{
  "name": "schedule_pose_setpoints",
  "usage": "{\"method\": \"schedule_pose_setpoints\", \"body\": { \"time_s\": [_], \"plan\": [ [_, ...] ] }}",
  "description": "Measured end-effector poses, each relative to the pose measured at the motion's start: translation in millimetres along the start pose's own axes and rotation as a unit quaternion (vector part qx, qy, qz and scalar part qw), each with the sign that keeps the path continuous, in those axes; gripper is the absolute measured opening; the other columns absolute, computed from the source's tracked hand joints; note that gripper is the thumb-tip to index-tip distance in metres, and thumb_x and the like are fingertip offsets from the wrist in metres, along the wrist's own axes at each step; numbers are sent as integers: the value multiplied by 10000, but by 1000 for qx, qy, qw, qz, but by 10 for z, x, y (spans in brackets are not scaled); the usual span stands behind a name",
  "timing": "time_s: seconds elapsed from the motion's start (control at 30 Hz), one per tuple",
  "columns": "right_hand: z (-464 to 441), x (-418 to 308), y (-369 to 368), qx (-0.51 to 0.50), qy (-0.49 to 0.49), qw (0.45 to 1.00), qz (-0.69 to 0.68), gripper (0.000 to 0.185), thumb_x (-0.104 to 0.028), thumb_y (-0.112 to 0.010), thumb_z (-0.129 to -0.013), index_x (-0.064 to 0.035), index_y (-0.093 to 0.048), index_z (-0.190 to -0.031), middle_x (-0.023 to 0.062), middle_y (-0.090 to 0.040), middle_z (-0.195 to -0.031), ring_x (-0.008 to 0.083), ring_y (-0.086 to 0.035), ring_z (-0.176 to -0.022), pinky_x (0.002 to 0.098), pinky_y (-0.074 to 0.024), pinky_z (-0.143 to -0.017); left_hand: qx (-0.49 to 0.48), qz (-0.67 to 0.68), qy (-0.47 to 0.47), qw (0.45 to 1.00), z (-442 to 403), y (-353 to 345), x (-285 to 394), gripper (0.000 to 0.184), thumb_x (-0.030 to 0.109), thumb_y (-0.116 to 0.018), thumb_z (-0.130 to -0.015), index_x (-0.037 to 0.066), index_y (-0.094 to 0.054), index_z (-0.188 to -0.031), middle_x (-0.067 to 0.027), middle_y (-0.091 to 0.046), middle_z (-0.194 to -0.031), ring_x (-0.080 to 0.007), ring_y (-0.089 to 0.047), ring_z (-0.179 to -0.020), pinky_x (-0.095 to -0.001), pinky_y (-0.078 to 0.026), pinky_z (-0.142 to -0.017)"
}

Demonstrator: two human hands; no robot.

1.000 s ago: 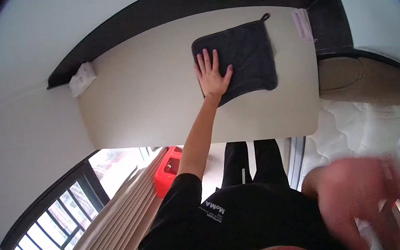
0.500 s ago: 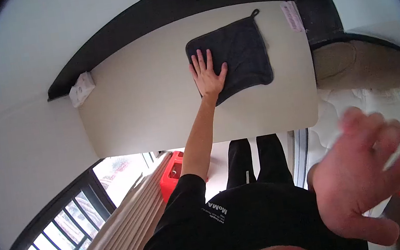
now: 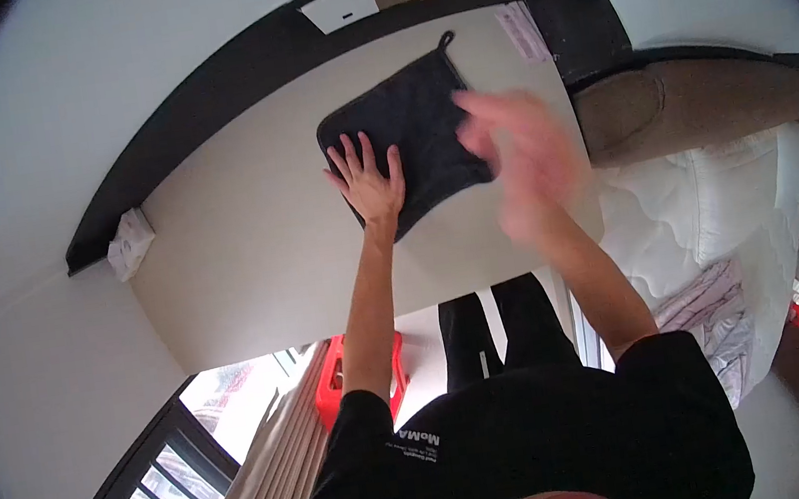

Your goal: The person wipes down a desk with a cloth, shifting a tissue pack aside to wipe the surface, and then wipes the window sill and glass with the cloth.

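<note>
Charcoal cloth (image 3: pixel 430 134) needs even pressure: left hand (image 3: pixel 373 193) at its seven o'clock, grip spread; right hand (image 3: pixel 537 156) blurred, grip unclear.

Window daylight, fisheye edges dark, right hand (image 3: pixel 534 156) motion-blurred.

cloth (image 3: pixel 419 131): matt, soft-looking (darkest fabric here) | tabletop (image 3: pixel 246 229): smooth, pale | stool (image 3: pixel 330 385): glossy plastic
</note>
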State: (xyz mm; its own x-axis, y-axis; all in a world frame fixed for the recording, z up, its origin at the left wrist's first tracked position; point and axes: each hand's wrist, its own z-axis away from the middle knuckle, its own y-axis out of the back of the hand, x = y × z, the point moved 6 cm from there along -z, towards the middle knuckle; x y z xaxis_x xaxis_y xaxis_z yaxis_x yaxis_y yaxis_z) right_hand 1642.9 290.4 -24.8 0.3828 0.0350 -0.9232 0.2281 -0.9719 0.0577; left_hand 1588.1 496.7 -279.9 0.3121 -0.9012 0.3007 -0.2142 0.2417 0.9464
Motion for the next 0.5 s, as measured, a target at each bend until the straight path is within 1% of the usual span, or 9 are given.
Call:
{"method": "schedule_pose_setpoints", "body": {
  "time_s": [0.03, 0.07, 0.1, 0.13, 0.17, 0.2, 0.27, 0.3, 0.5],
  "plan": [
    [-71, 539, -193, -2, -21, 997, 79, 359, -204, -678, -937, -24, -646, -1246, 125, -667, -1011, 253, -639, -863, 382, -526, -746, 5, 3, 2, 1000, -39, 11, 43, 746, 532, -558, -952, 95, -399, -1537, -181, -305, -1619, -418, -227, -1504, -586, -142, -1210],
    [18, 1187, -352, -3, -101, 989, 109, 475, -329, -642, -963, -50, -594, -1344, 186, -638, -1246, 317, -612, -1136, 460, -501, -949, 7, 4, 10, 1000, -44, -4, 76, 751, 526, -547, -961, 88, -379, -1548, -173, -293, -1629, -419, -219, -1508, -589, -141, -1208],
    [151, 1675, -426, -9, -101, 989, 107, 475, -329, -642, -963, -50, -594, -1344, 186, -638, -1246, 317, -612, -1136, 460, -501, -949, 10, 57, 6, 998, -82, -70, 96, 774, 532, -533, -964, 63, -356, -1554, -180, -279, -1633, -430, -210, -1509, -599, -136, -1205],
    [256, 2070, -526, -78, -44, 943, 319, 551, -406, -603, -970, -72, -543, -1405, 190, -557, -1371, 341, -520, -1267, 496, -407, -1052, 13, 55, 11, 998, -108, -56, 116, 774, 532, -533, -964, 63, -356, -1554, -180, -279, -1633, -430, -210, -1509, -599, -136, -1205],
    [317, 2318, -634, -139, 17, 846, 514, 628, -483, -563, -977, -95, -491, -1466, 194, -476, -1495, 366, -428, -1398, 533, -314, -1156, 2, 28, 20, 999, -139, -37, 144, 789, 545, -532, -958, 67, -347, -1558, -183, -270, -1635, -425, -208, -1510, -596, -135, -1207],
    [314, 2409, -684, -141, 18, 847, 512, 628, -483, -563, -977, -95, -491, -1466, 194, -476, -1495, 366, -428, -1398, 533, -314, -1156, -10, 0, 28, 1000, -171, -61, 131, 803, 557, -531, -953, 71, -339, -1563, -185, -260, -1638, -420, -207, -1512, -594, -135, -1208],
    [349, 2564, -757, -168, -30, 827, 536, 733, -585, -481, -976, -115, -401, -1532, 190, -305, -1614, 373, -243, -1508, 552, -130, -1225, -22, -7, 36, 999, -254, -58, 65, 834, 586, -534, -938, 84, -326, -1570, -174, -247, -1646, -402, -201, -1519, -585, -123, -1214],
    [312, 2565, -787, -145, -29, 834, 531, 711, -571, -481, -978, -115, -421, -1521, 185, -337, -1600, 381, -274, -1491, 562, -138, -1218, -27, -12, 27, 999, -332, -48, 35, 839, 595, -533, -934, 94, -321, -1574, -168, -249, -1647, -392, -197, -1522, -580, -115, -1217],
    [-85, 2712, -1013, -111, -51, 834, 538, 700, -550, -496, -976, -110, -426, -1517, 194, -341, -1595, 384, -278, -1487, 579, -151, -1207, -41, -10, -5, 999, -919, -67, -153, 858, 618, -533, -920, 118, -313, -1581, -158, -251, -1648, -378, -188, -1527, -577, -102, -1223]
  ]
}}
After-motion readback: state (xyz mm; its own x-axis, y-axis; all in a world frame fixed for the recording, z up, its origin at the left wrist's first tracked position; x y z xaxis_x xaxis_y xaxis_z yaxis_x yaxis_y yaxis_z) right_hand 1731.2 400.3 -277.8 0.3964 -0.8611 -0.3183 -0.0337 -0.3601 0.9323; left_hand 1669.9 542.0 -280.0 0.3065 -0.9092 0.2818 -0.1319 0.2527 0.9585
